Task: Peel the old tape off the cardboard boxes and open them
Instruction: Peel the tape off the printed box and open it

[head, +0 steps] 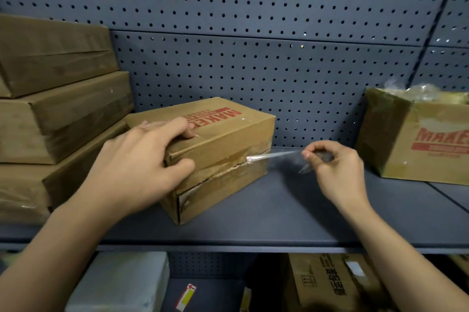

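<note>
A small cardboard box [228, 133] with red print lies on the dark shelf [279, 210], turned at an angle. My left hand [142, 161] presses down on its near left corner, fingers over the top and thumb on the front side. A strip of clear tape [274, 155] stretches taut from the box's front seam to the right. My right hand [335, 169] pinches the free end of that strip, with crumpled tape bunched in the fingers. The seam left of the tape looks torn and bare.
Three taped boxes [58, 108] are stacked at the left, touching the small box. An open box [418, 139] with crumpled plastic in it stands at the right. A pegboard wall [253, 32] backs the shelf. More boxes [330, 283] sit on the shelf below.
</note>
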